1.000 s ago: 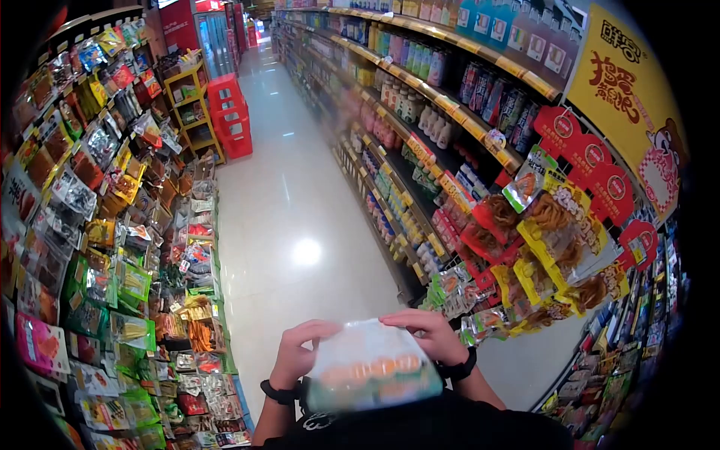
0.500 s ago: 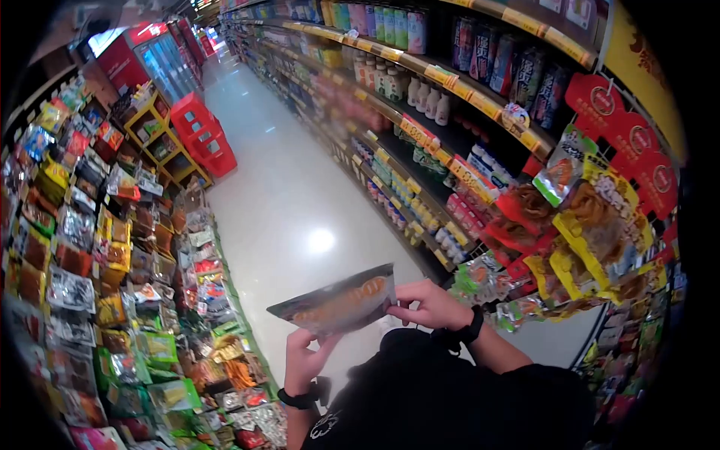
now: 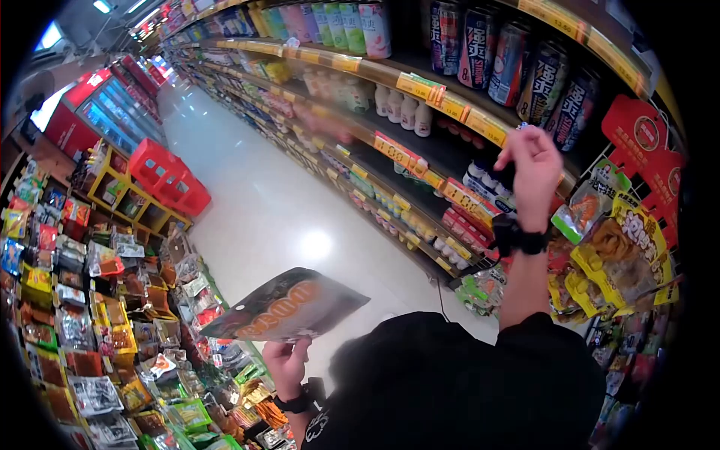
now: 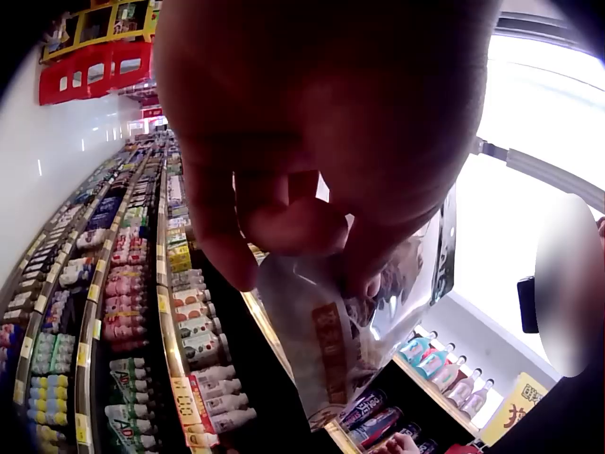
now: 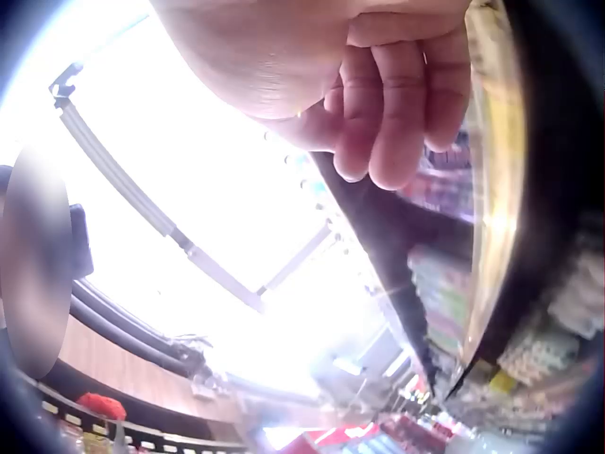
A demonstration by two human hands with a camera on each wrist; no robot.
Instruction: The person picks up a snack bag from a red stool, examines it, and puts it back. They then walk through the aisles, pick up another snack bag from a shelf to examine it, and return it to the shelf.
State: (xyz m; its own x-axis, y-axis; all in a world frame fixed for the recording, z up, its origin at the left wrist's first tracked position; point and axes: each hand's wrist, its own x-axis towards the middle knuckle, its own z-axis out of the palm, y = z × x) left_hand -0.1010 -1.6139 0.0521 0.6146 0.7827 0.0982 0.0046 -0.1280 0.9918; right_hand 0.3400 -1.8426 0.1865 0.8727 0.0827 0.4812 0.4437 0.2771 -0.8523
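Observation:
My left hand [image 3: 285, 366] pinches the lower edge of a flat plastic snack pouch [image 3: 289, 307] with orange lettering and a dark upper part. In the left wrist view, thumb and fingers close on one edge of the pouch [image 4: 321, 355], which hangs below them. Up at the right, my right hand [image 3: 534, 169] overlaps the price-tag strip of the shelf, just below tall drink cans [image 3: 476, 49]. The right wrist view shows that hand's fingers [image 5: 397, 123] loosely bent with nothing in them.
Long drink shelves [image 3: 349, 64] run along the right of the aisle floor [image 3: 247, 202]. Yellow snack packs [image 3: 626, 236] hang at the shelf end. Bagged snacks [image 3: 75, 300] cover the left display, with a red basket stack [image 3: 169, 176] and yellow rack [image 3: 124, 187] beyond.
Both hands held the pouch at first. The right hand has let go and risen toward the cans, while the left keeps the pouch, now farther left. The view has turned rightward, nearer the shelf.

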